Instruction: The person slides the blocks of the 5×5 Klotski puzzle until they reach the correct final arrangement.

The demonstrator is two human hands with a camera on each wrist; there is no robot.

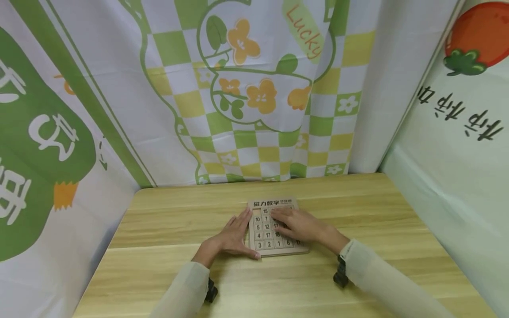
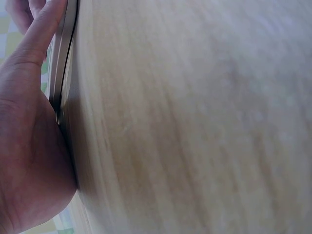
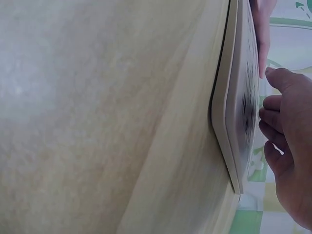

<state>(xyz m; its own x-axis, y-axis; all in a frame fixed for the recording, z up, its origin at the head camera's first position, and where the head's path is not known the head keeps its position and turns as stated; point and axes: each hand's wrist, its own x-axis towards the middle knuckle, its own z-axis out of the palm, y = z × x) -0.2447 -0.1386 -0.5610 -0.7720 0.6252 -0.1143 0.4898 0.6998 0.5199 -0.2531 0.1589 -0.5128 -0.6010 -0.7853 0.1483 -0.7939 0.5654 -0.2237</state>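
A wooden number sliding puzzle (image 1: 269, 254) lies flat on the table, with black-numbered square tiles and a bare slot at the upper left of its grid. My left hand (image 1: 232, 238) rests along its left side, fingers straight at the upper left edge and thumb at the lower left corner. Above the tiles, my right hand (image 1: 300, 224) reaches in from the right, its fingertips near the upper middle tiles and covering several of them. The right wrist view shows the fingers of this hand (image 3: 292, 129) bent loosely over the board; whether they press a tile is unclear.
The puzzle lies on a light wood-grain table (image 1: 167, 221). A printed curtain (image 1: 254, 145) hangs behind its back edge, and more printed cloth (image 1: 457, 154) hangs at both sides. Dark devices (image 1: 340, 271) are strapped to both wrists.
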